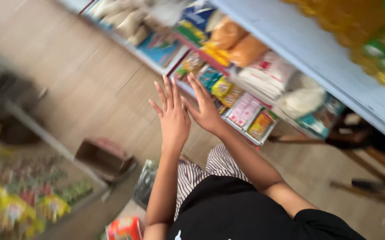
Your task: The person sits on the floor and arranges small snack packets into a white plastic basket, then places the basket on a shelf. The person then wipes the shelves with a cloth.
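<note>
Behind raised hands (188,113), blurred shelf packets (228,91).

Two bare hands raised, left hand (173,116) and right hand (205,111). One brown open cardboard box (104,158) on floor. Two orange plastic-wrapped bags (239,44) on pale blue shelf (334,62). Other packets too blurred to count.

Glossy plastic packets (244,110) on a painted pale-blue shelf (317,53); matt wood-look floor (94,84).
</note>
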